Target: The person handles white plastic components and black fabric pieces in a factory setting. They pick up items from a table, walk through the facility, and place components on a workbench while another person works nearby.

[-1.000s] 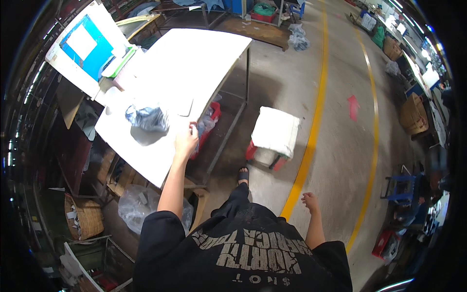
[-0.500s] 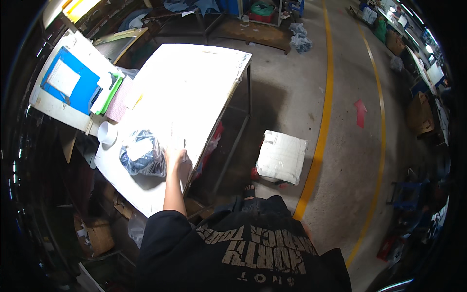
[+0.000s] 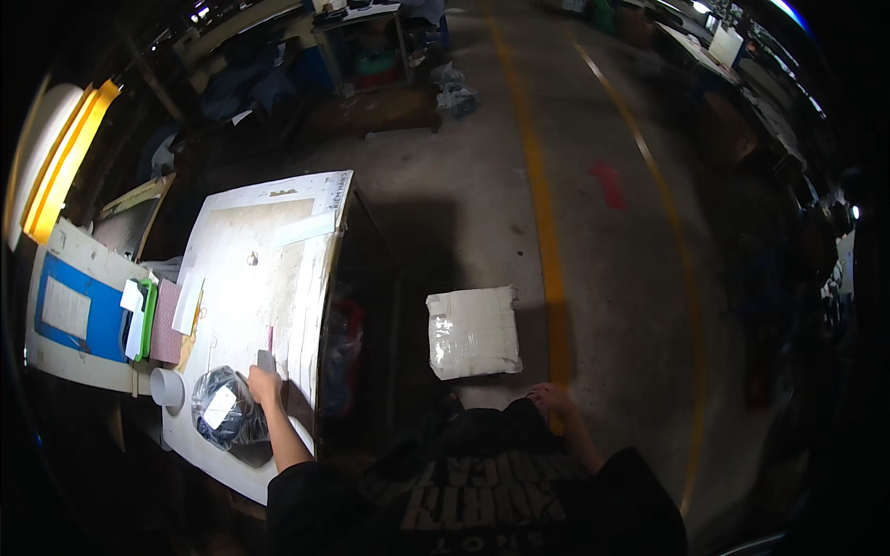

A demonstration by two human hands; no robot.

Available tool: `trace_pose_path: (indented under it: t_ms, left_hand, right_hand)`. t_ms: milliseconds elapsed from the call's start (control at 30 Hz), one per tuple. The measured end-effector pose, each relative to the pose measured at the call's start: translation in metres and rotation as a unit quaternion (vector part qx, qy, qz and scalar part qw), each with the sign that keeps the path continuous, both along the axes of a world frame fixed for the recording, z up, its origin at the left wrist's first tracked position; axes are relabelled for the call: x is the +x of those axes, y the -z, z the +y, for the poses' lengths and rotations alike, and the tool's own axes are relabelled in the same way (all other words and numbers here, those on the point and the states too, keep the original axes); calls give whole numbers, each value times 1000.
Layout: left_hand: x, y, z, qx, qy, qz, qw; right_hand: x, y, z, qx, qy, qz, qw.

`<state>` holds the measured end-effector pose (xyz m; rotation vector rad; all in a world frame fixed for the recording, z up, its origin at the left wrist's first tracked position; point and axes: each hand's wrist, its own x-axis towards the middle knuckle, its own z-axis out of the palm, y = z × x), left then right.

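On the white table (image 3: 243, 306), my left hand (image 3: 265, 384) is closed with a small grey flat object (image 3: 266, 360) sticking out past its fingers; I cannot make out its kind. A thin reddish stick (image 3: 271, 335) lies just beyond that. Right beside the hand, on its left, sits a clear plastic bag (image 3: 206, 424) of dark folded cloth with a white label (image 3: 220, 408) on top. My right hand (image 3: 553, 399) is low at my body's right side, by the hem of my black shirt (image 3: 482, 463). Dim light hides how its fingers are set.
A white cup-like roll (image 3: 168, 388) stands at the table's left edge, near a green tray (image 3: 147, 320) and a blue panel (image 3: 79, 310). On the floor right of the table is a white taped box (image 3: 474, 332). A yellow floor line (image 3: 538, 213) runs past it.
My view has swung, so the table sits lower and further left. My right hand has come into sight. The left hand stays beside the bag, and the grey object in it now shows.
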<state>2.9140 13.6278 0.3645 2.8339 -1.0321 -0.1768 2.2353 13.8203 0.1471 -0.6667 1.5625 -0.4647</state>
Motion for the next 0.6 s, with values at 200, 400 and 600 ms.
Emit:
trace_pose_path:
  t_ms: [200,400,600]
  left_hand:
    - [-29,0,14,0,13,-40,999]
    - [-237,55,1,-255,235,314,884]
    - [-594,89,37,-49,485,473,734]
  right_hand:
    - [-67,64,65,-39,129,-215,967]
    - [-167,-19,91,105,170,2,980]
    - [-272,-128,49,14,173,-39,984]
